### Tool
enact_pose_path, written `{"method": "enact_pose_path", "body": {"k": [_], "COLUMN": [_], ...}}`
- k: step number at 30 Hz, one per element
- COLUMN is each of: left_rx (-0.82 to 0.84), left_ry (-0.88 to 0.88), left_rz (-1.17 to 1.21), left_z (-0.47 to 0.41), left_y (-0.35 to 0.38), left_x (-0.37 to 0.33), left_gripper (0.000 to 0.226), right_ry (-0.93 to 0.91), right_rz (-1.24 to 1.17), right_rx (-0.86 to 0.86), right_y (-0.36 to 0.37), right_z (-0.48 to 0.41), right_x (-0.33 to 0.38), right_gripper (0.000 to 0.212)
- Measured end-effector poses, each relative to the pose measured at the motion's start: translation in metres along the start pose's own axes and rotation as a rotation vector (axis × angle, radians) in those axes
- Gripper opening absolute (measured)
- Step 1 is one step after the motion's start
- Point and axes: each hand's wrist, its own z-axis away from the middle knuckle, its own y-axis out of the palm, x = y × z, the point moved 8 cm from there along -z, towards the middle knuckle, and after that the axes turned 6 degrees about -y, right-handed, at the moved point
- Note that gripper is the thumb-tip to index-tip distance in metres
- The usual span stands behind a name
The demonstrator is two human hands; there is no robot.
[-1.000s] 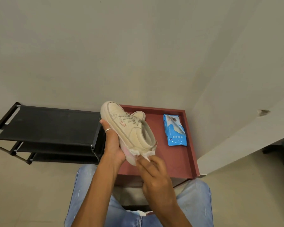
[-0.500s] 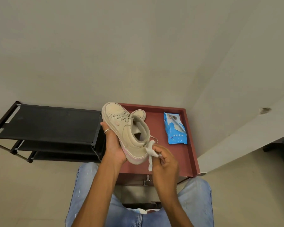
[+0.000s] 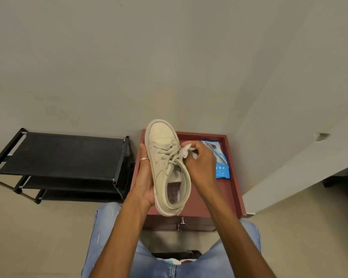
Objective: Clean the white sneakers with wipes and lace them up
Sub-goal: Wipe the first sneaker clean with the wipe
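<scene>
1. The left hand (image 3: 144, 178) is gripping a cream-white canvas low-top sneaker (image 3: 163, 141) in the air above a reddish-brown square wooden table (image 3: 234, 183) with a raised rim. The palm is closing against the sole near the heel, and the fingers are lying along the shoe's left flank.
2. A thin silver ring (image 3: 144, 159) is sitting on one finger of that hand.
3. The sneaker is hanging over the table's left half. Its toe is pointing at the table's far edge and reaching just past it, its heel is over the near edge, and its opening is facing up.
4. The right hand (image 3: 199, 164) is pinching a small crumpled white wipe (image 3: 186, 150), with the fingers curling round it. It is pressing the wipe against the cream laces (image 3: 165, 152) on the shoe's right side, above the middle of the table.
5. The laces are crossing the tongue through the eyelets.
6. A blue plastic pack of wipes (image 3: 222, 169) is lying flat on the right part of the table, towards the far edge. Its left edge is hiding behind the right hand.
7. A black metal-framed shoe rack (image 3: 64, 153) with fabric shelves is standing just left of the table. I cannot tell whether the two are touching.
8. Legs in light blue denim jeans (image 3: 107, 229) are showing at the table's near side, one knee towards each corner.
</scene>
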Motion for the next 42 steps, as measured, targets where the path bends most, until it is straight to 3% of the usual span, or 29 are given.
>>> {"method": "enact_pose_path", "body": {"k": [5, 12, 18, 27, 34, 38, 42], "left_rx": [0.031, 0.056, 0.021, -0.039, -0.169, -0.235, -0.273], "left_ry": [-0.029, -0.136, -0.03, 0.018, 0.082, 0.18, 0.262], "left_rz": [-0.026, -0.083, -0.037, 0.036, 0.066, 0.144, 0.174], "left_z": [0.008, 0.007, 0.003, 0.001, -0.004, -0.008, -0.009], "left_y": [0.013, 0.013, 0.004, -0.011, -0.025, -0.037, -0.051], "left_x": [0.004, 0.017, 0.004, -0.003, -0.012, -0.019, -0.024], "left_gripper": [0.084, 0.098, 0.089, 0.099, 0.104, 0.098, 0.093], "right_ry": [-0.064, -0.152, -0.189, -0.059, -0.04, 0.023, 0.123], "right_rz": [0.007, 0.063, 0.053, -0.027, -0.073, -0.086, -0.162], "right_rx": [-0.022, -0.085, 0.068, 0.087, 0.077, 0.053, 0.018], "right_y": [-0.002, -0.004, 0.006, 0.009, 0.001, -0.001, -0.003], "right_z": [-0.026, -0.063, -0.04, 0.028, 0.054, 0.067, 0.088], "right_x": [0.021, 0.045, 0.034, -0.007, -0.013, -0.023, -0.022], "right_gripper": [0.016, 0.016, 0.029, 0.019, 0.037, 0.017, 0.014]}}
